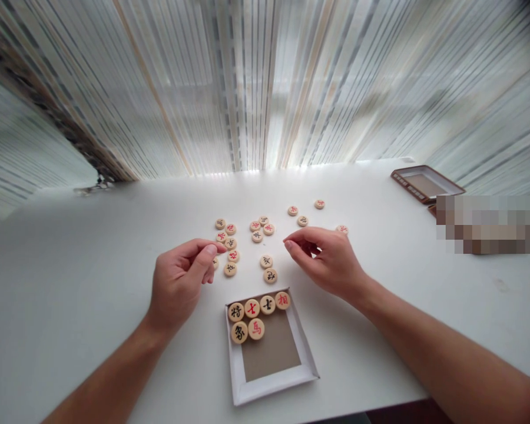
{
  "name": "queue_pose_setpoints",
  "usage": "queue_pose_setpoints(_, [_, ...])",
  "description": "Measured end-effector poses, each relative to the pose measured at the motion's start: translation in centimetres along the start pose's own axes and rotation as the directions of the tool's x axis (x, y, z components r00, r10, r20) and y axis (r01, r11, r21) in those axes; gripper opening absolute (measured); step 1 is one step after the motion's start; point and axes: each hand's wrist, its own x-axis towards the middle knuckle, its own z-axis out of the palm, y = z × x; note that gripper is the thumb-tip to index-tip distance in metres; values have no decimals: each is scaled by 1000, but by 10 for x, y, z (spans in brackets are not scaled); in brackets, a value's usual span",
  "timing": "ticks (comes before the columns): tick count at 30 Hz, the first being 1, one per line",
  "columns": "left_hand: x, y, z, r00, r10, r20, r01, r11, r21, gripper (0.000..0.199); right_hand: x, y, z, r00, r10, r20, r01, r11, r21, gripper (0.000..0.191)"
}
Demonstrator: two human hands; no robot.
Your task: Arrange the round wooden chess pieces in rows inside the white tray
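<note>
Here are two bare hands working above a white table (128, 247), one each side of the scattered xiangqi pieces (268, 229). The left hand (181, 277) is curled, thumb drawn in close to the index finger, fingertips right by the left-hand cluster; whether it has hold of a piece, I can't tell. One disc peeks out, partly hidden behind those fingers. Over to the right hand (329, 259): fingers bent, thumb and index tips only slightly apart, no piece visible in their grasp, and they're pointing in toward the middle group. Another disc, red-marked, shows partly behind its knuckles.

Look at the middle: four discs bunched together, reds and blacks mixed, with a black-marked pair nearer the wearer. Three more lie beyond the right hand, spaced apart.

Now to the front, and it's the open box (274, 386), white-walled with a brownish-grey floor, sitting between the forearms. Six pieces are in it! Along the far wall, left to right: black 将 (236, 312), red 士, black 士, red 相. Just below, at the left: black 象 (239, 333) beside red 馬 (256, 329).

At the back right rests a brown-rimmed box part (427, 184), beside a pixelated patch. Striped string curtains (256, 88) hang behind everything.
</note>
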Motion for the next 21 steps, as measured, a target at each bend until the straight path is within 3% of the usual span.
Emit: queue_pose_setpoints(21, [-2, 5, 5, 999, 37, 7, -36, 999, -29, 19, -4, 2, 1, 996, -8, 94, 10, 1000, -25, 19])
